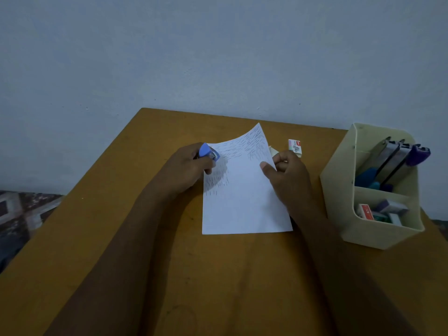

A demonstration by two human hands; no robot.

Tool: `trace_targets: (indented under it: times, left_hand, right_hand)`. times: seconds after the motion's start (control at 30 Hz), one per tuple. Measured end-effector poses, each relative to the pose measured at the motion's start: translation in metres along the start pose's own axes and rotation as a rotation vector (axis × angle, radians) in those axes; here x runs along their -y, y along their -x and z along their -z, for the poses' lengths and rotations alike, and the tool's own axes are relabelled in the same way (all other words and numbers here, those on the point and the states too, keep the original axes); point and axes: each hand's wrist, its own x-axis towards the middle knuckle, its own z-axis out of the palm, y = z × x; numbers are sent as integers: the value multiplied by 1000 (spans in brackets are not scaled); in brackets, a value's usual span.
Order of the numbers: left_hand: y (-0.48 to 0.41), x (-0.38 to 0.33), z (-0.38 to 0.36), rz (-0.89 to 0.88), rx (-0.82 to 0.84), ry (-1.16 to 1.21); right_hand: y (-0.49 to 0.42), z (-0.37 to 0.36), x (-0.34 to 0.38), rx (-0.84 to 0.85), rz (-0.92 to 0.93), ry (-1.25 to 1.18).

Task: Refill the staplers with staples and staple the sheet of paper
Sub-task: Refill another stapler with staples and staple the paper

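A white sheet of paper lies on the wooden table, its far end lifted and curved, with many staples showing as short dark marks across its top and left side. My left hand grips a small blue stapler whose mouth sits on the sheet's upper left edge. My right hand pinches the sheet's right edge, thumb on top. A small staple box lies beyond my right hand, with a pale scrap next to it.
A cream desk organiser stands at the right edge of the table. Its back compartment holds several staplers, its front one staple boxes. A grey wall runs behind the table; patterned floor shows at the left.
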Motion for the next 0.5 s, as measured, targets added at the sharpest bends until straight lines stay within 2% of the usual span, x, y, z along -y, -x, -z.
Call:
trace_targets:
  times: [0.1, 0.3, 0.5]
  left_hand:
    - [1, 0, 2, 47, 35, 82]
    - [3, -1, 5, 128, 117, 493]
    - [3, 4, 12, 133, 90, 323]
  right_hand:
    - [-1, 2, -1, -3, -67, -123]
    - [-1, 7, 2, 54, -178, -336]
    - [-3, 10, 0, 18, -245, -460]
